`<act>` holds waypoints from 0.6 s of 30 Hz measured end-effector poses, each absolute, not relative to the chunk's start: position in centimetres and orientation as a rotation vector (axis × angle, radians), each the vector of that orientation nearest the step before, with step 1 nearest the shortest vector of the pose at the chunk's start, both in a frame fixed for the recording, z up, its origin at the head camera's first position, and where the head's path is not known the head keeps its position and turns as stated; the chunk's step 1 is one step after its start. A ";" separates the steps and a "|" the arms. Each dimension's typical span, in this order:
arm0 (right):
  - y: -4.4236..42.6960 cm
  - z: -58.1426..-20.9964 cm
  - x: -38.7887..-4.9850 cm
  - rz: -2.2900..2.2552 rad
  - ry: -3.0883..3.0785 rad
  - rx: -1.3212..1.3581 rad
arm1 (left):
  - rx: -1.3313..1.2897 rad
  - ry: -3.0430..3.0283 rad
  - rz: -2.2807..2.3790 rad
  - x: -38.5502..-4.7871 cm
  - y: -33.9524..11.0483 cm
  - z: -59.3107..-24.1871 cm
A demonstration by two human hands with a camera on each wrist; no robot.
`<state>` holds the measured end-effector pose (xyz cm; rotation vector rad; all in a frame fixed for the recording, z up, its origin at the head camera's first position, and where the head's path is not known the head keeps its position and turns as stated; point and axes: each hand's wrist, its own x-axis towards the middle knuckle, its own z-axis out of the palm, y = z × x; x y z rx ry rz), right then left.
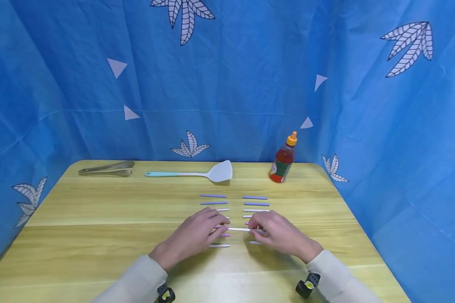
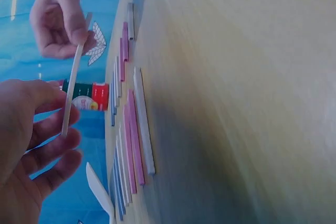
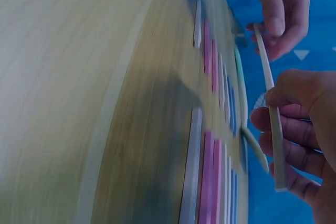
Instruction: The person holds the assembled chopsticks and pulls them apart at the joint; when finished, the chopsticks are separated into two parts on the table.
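Observation:
A thin pale stick (image 1: 238,229) is held level above the table between both hands. My left hand (image 1: 198,234) pinches it near its left end between thumb and fingers. Thumb and fingertips of my right hand (image 1: 280,234) grip the stick's other part. Below lie two columns of short sticks: blue-purple ones (image 1: 213,195) at the far end, then white ones (image 1: 256,210), pink ones (image 2: 135,137) and a greyish one (image 2: 144,124) closest to me. In the head view the hands partly cover the nearer sticks; the wrist views show them lying side by side.
Metal tongs (image 1: 106,168) lie at the table's back left. A spatula (image 1: 220,172) with a white head and mint handle lies at the back middle. An upright sauce bottle (image 1: 282,163) with an orange cap stands back right. A blue patterned cloth (image 1: 250,84) hangs behind the table.

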<state>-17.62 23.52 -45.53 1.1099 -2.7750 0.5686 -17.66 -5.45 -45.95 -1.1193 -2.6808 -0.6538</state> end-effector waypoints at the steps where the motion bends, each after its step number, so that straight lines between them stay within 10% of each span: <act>1: 23.2 -45.5 -17.6 0.574 -2.760 1.121 | -1.126 -2.692 -0.661 -17.6 -5.4 -46.0; 18: 22.0 -45.8 -17.0 0.569 -2.700 1.108 | -1.129 -2.648 -0.670 -17.4 -5.5 -46.6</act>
